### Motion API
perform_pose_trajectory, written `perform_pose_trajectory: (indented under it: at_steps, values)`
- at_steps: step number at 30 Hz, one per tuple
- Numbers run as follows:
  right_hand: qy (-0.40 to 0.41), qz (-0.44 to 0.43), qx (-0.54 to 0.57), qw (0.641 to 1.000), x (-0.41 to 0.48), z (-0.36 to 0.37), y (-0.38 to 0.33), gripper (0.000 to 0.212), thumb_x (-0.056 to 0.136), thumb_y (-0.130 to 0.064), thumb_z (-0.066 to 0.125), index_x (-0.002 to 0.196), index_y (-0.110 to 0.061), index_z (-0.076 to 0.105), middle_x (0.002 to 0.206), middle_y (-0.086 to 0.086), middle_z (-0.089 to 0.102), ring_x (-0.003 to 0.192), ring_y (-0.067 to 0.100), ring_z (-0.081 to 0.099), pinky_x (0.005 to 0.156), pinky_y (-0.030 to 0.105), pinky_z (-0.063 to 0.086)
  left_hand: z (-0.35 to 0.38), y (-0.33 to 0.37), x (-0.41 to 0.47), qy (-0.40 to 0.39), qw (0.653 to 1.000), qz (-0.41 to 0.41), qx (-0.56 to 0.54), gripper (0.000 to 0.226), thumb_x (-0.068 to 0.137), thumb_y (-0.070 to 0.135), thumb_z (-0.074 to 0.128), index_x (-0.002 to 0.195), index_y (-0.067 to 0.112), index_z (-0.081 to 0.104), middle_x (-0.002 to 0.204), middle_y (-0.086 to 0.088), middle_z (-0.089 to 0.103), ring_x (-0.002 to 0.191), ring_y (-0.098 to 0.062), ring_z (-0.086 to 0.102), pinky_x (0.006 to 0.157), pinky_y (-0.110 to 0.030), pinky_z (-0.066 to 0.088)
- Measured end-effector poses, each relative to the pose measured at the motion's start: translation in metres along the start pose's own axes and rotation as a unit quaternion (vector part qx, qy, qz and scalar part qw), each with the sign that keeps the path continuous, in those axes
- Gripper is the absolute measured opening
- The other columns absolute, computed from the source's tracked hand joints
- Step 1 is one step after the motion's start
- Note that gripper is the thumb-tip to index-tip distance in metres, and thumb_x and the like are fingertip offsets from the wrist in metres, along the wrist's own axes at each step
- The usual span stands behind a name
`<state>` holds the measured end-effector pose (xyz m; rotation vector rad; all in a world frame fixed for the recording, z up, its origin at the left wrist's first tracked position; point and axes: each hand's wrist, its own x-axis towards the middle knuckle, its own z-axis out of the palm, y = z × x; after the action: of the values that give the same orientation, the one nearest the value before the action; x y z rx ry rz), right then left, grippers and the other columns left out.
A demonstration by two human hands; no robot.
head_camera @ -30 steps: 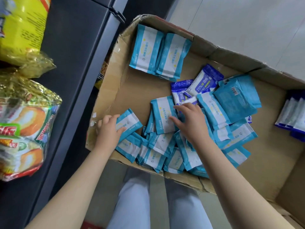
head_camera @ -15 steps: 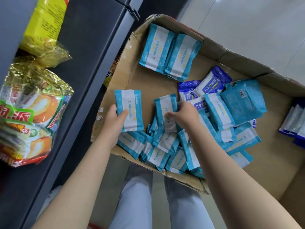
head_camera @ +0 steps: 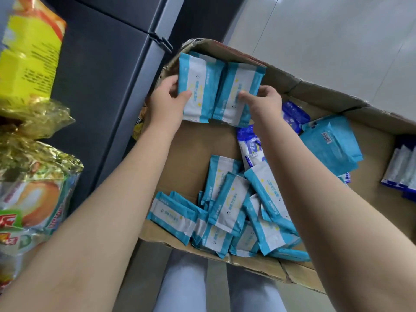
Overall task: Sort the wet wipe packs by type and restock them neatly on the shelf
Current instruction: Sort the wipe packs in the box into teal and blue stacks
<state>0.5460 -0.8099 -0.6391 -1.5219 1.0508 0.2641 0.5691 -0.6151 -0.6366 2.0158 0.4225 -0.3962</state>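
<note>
Two light-blue-and-white wipe packs sit side by side in the far left corner of the cardboard box. My left hand grips the left pack, thumb on its face. My right hand pinches the right pack at its right edge. Whether other packs lie under them is hidden. A loose pile of several light-blue packs lies at the box's near edge. Dark-blue packs and a teal pack, barcode side up, lie under and right of my right forearm.
A row of dark-blue packs stands at the box's far right. Left of the box rises a dark grey shelf post. Yellow snack bags and gold-wrapped snack bags hang over the shelf edge at left. The pale floor lies beyond.
Both hands left the pile and moved to the far left corner, each with a light-blue pack. The left one had lifted its pack half a second ago.
</note>
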Motion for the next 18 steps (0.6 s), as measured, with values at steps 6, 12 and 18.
perform_pose_trajectory:
  at_steps: [6,12,18]
  values:
    - [0.088,-0.084,-0.172,0.978,0.011,0.011,0.006,0.041,0.081,-0.037,0.077,0.110,-0.014,0.058,0.107,-0.002,0.063,0.091,0.011,0.059,0.076,0.026,0.048,0.021,0.006,0.011,0.081,0.983,0.082,0.140,0.031,0.092,0.019,0.065,0.123,0.017,0.063,0.116,0.003,0.066,0.105,-0.010,0.061,0.076,-0.013,0.048]
    - [0.061,-0.138,-0.172,0.974,-0.004,-0.013,0.012,0.043,0.081,-0.040,0.077,0.112,-0.018,0.056,0.108,-0.004,0.060,0.094,0.008,0.056,0.074,0.014,0.043,0.014,0.000,-0.019,0.074,0.986,0.083,0.127,0.048,0.092,0.020,0.066,0.137,0.014,0.052,0.136,-0.004,0.054,0.123,-0.017,0.052,0.101,-0.027,0.046]
    - [-0.032,-0.168,-0.292,0.941,-0.054,-0.098,0.067,0.022,0.082,-0.030,0.078,0.096,-0.016,0.068,0.097,-0.002,0.065,0.089,0.020,0.062,0.077,0.028,0.046,-0.018,-0.058,-0.124,0.058,0.970,-0.121,0.204,0.048,0.093,0.040,0.061,0.134,0.020,0.048,0.133,0.000,0.052,0.114,-0.022,0.056,0.078,-0.032,0.042]
